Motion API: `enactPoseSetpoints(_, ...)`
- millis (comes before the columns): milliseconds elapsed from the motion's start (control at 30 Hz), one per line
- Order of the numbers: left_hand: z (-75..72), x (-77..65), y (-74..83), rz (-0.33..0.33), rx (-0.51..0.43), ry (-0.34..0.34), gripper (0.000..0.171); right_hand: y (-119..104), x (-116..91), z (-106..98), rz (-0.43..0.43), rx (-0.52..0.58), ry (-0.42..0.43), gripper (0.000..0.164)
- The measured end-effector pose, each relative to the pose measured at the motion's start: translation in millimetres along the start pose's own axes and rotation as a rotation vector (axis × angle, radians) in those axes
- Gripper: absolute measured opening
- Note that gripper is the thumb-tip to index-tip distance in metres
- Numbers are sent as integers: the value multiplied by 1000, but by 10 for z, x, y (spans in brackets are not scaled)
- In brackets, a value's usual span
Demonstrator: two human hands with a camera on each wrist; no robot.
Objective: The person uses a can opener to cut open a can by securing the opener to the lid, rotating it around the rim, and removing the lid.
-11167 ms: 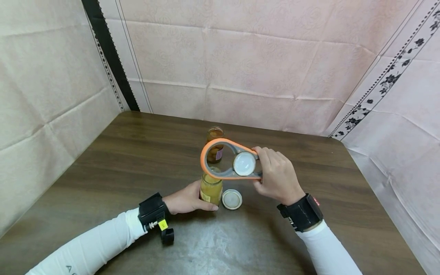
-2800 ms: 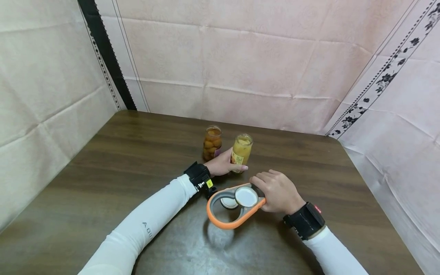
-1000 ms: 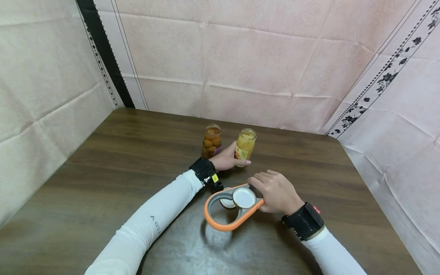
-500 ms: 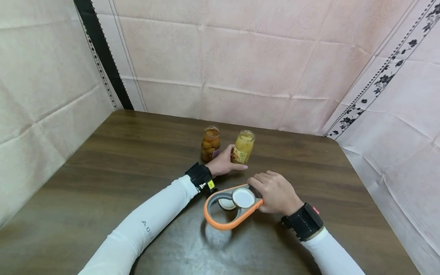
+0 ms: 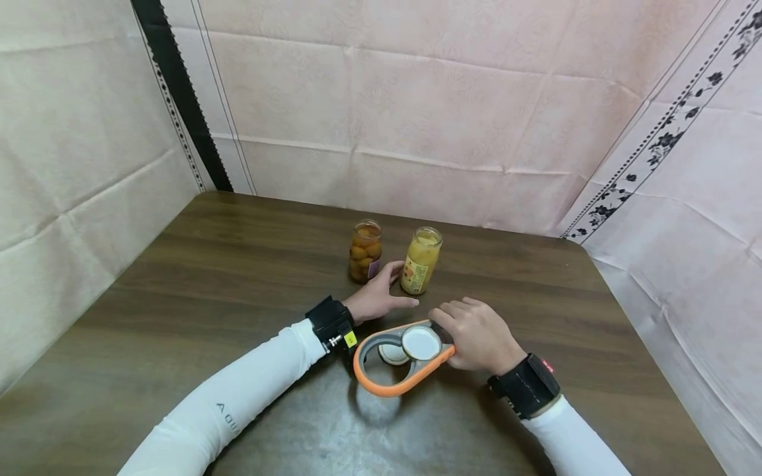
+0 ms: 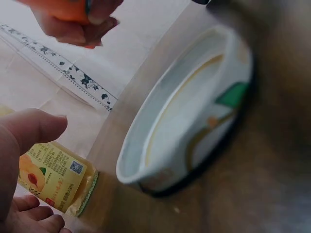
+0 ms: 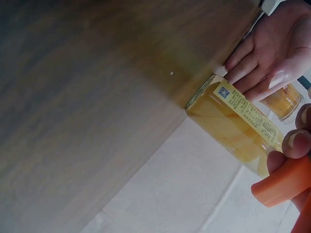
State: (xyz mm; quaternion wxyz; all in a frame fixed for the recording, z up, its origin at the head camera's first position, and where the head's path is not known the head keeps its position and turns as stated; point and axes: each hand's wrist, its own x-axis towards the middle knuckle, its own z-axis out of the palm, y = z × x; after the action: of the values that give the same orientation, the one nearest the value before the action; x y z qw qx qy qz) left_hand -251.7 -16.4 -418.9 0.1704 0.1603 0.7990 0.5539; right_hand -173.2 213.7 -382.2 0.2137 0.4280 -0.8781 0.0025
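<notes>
My left hand point(image 5: 375, 303) has its thumb and fingers spread beside the open glass jar of yellow peaches point(image 5: 421, 261), which stands upright without a lid. In the left wrist view, the peach picture on the jar's label point(image 6: 46, 174) faces the hand. My right hand point(image 5: 479, 336) grips the handles of an orange and grey jar opener point(image 5: 387, 391), held over the table. A white-lined lid point(image 5: 422, 342) sits between the opener's arms, inner side up. Below the opener, a second lid point(image 5: 391, 355) is partly hidden; in the left wrist view this lid point(image 6: 167, 114) looms close.
Another lidless jar point(image 5: 365, 252), with round brown fruit inside, stands just left of the peach jar, near the left fingers. Both jars are toward the back of the brown wooden table point(image 5: 268, 264). Pale cloth point(image 5: 417, 119) hangs behind and along the sides.
My left hand carried the peach jar from the front to the back right, beside the brown jar, then let go and drew back toward the left. The right hand lowered the jar opener.
</notes>
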Motion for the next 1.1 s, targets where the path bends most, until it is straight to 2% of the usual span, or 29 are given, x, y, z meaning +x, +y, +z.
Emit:
enactPoseSetpoints(200, -89, -140, -20, 3, -29, -7, 85, 3, 4, -10, 13, 2, -14, 48)
enactPoseSetpoints(400, -184, -294, -32, 26, -62, -7, 72, 19, 8, -24, 32, 10, -36, 47)
enactPoseSetpoints(533, -233, -392, -45, 51, -43, -6, 62, 37, 6, -30, 50, 17, -47, 46)
enactPoseSetpoints(767, -325, -541, -64, 48, -15, -7, 49, 77, 8, -21, 86, 44, -40, 45)
enactPoseSetpoints(1100, -405, -679, -91, 69, 61, -23, 41, 141, -16, 3, 134, 65, -25, 45)
